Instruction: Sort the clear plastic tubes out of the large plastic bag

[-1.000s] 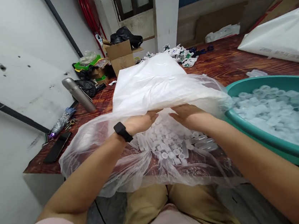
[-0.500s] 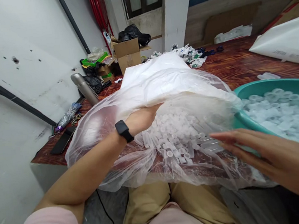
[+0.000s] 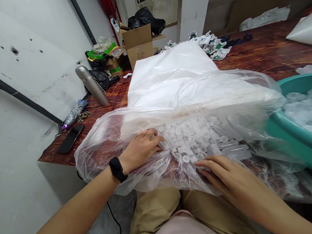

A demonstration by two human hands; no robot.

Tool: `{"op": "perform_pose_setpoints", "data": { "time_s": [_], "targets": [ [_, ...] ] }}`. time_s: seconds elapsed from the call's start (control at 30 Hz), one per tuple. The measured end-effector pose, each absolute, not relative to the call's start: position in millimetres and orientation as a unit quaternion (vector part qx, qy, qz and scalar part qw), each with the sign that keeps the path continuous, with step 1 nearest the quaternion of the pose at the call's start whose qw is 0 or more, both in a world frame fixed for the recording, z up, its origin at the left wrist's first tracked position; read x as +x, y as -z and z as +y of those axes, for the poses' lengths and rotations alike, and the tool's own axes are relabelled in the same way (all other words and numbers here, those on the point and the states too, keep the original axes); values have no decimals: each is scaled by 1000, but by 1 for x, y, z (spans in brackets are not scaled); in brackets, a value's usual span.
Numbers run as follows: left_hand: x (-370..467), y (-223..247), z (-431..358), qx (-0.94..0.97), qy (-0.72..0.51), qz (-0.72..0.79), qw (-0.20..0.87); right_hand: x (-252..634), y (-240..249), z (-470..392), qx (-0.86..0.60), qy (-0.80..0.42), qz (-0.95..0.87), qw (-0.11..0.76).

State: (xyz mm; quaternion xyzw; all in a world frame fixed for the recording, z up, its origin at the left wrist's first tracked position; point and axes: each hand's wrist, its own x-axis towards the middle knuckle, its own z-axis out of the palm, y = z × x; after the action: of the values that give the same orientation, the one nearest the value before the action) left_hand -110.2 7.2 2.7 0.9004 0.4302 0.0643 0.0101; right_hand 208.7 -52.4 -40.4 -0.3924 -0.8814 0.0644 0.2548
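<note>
Fingers: left hand bent, right hand narrow, holds unclear | tubes: just right of left hand, just beyond right hand

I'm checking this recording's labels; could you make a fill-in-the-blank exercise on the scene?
The right hand has a bare wrist; the watch is on the ____ wrist.
The teal tub of translucent pieces is on the person's ____ side.
Of the silver bottle and the cardboard box, the ____ is nearer the phone.
Missing words: left; right; bottle.
</note>
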Motion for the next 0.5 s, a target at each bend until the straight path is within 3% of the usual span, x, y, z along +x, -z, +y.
{"op": "perform_pose_setpoints", "data": {
  "time_s": [0.33,0.5],
  "targets": [
    [-102,-3,-9,889,-107,444,35,222,61,-55,-393,-36,-881,260],
    [-86,-9,-41,849,-220,452,164,219,61,-60,-427,-98,-850,292]
  ]
}}
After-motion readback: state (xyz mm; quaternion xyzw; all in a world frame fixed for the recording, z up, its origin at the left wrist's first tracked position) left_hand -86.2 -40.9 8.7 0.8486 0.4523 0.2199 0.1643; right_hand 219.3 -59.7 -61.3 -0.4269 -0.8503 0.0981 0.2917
